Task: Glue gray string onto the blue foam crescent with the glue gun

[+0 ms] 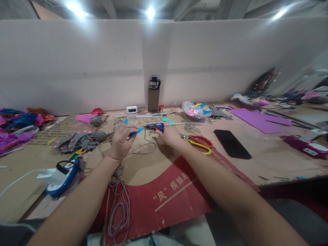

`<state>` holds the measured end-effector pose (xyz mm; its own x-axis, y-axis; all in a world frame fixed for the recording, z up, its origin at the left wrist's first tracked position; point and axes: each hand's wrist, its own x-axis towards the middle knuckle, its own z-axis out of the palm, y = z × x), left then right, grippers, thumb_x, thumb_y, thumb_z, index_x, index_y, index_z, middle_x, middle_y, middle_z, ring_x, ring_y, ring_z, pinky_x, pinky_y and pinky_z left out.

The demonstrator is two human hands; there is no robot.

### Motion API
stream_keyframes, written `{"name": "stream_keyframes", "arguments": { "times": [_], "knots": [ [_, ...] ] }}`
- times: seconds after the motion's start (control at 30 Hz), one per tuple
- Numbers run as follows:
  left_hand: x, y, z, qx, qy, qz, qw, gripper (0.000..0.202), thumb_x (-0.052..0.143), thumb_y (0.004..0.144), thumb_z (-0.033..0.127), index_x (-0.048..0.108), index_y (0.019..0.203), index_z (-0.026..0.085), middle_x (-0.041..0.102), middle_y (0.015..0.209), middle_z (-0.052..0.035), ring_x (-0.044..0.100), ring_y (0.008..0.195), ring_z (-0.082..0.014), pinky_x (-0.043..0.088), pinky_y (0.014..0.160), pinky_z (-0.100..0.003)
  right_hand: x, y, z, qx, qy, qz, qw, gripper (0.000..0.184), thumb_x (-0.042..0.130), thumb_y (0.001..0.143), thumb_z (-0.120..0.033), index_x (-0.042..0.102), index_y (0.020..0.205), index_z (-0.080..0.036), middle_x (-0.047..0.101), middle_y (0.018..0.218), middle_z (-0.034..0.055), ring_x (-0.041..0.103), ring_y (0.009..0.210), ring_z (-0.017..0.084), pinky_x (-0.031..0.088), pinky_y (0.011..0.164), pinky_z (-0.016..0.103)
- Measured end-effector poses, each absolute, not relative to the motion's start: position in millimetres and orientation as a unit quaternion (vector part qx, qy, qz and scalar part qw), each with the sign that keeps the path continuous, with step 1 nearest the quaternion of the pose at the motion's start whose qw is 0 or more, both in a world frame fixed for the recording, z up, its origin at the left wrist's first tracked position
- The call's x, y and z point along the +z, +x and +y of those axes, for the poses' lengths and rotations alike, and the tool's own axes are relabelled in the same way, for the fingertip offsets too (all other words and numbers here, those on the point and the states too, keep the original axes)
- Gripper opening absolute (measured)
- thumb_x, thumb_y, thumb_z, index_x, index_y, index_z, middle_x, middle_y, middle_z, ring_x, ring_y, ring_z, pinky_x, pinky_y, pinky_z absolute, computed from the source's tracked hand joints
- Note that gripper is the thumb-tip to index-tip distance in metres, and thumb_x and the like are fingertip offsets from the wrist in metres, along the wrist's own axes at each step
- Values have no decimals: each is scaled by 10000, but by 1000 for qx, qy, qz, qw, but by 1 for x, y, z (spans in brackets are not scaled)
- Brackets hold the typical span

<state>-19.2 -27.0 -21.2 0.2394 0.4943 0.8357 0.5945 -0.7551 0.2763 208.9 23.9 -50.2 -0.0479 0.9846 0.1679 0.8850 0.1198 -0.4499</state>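
My left hand is closed in a pinch on a small blue pointed piece held just above the cardboard-covered table. My right hand is wrapped round a blue glue gun, whose nozzle points left toward the blue piece. A grey cord trails from the gun area down toward me. Small turquoise scraps lie just beyond the hands.
Red and yellow scissors and a black phone lie right of my right hand. A grey felt piece with orange dots, a blue power strip, a brown bottle, a purple sheet and a bowl of scraps surround the work area.
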Motion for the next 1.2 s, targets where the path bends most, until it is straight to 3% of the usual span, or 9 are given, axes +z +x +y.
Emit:
{"name": "stream_keyframes", "arguments": {
  "times": [0.1, 0.17, 0.27, 0.4, 0.53, 0.8, 0.97, 1.2],
  "knots": [
    [-21, -21, -28, -485, -812, -318, 67, 134, 614, 781, 171, 670, 854, 268, 709, 973, -39, 623, 948, -188, 400, 934, -415, -56, 196, 31, 103, -676, -701, 201, 294, 611, 773, -262, 636, 958, -35, 623, 1026, 311, 604, 987, 360, 423, 829, 402],
    [-22, -21, -29, -469, -821, -319, 65, 137, 611, 782, 170, 676, 849, 270, 710, 987, -43, 626, 942, -185, 393, 940, -421, -55, 194, 34, 125, -674, -699, 206, 214, 583, 758, -196, 645, 902, -51, 656, 911, 271, 637, 887, 334, 442, 764, 375],
    [-25, -21, -30, -471, -815, -334, 56, 118, 604, 786, 184, 676, 836, 263, 712, 974, -50, 627, 933, -188, 397, 940, -423, -47, 199, 31, 143, -667, -692, 235, 209, 519, 786, -228, 619, 927, -109, 667, 827, 170, 640, 757, 262, 446, 673, 326],
    [-27, -23, -28, -485, -799, -351, 53, 104, 615, 779, 190, 676, 828, 259, 711, 962, -49, 625, 947, -195, 402, 939, -424, -30, 211, 15, 203, -614, -654, 393, 263, 513, 752, -267, 535, 996, -170, 622, 804, 54, 574, 682, 184, 441, 602, 284],
    [-25, -28, -26, -495, -786, -363, 72, 107, 622, 775, 182, 679, 828, 256, 708, 965, -45, 619, 962, -191, 399, 949, -413, -16, 219, 3, 330, -518, -610, 501, 308, 519, 665, -176, 513, 972, -207, 553, 697, -22, 509, 596, 131, 420, 536, 245],
    [-22, -32, -24, -482, -780, -390, 87, 98, 624, 771, 178, 676, 803, 255, 710, 968, -37, 614, 972, -196, 378, 946, -410, -3, 215, -8, 508, -362, -561, 545, 352, 629, 675, -223, 518, 1008, -209, 614, 877, 13, 614, 693, 128, 535, 692, 317],
    [-22, -32, -25, -476, -793, -365, 107, 139, 625, 770, 142, 674, 819, 262, 711, 970, -24, 622, 957, -191, 356, 945, -410, -4, 214, -10, 472, -343, -603, 544, 392, 640, 699, -215, 492, 1062, -217, 624, 892, 24, 610, 684, 134, 501, 585, 271],
    [-19, -34, -25, -474, -787, -365, 153, 115, 627, 785, 141, 657, 825, 244, 708, 962, -16, 629, 927, -175, 363, 923, -405, -2, 216, -12, 408, -349, -662, 524, 371, 608, 742, -218, 471, 1087, -233, 570, 866, 1, 479, 591, 95, 425, 540, 259]
  ]
}}
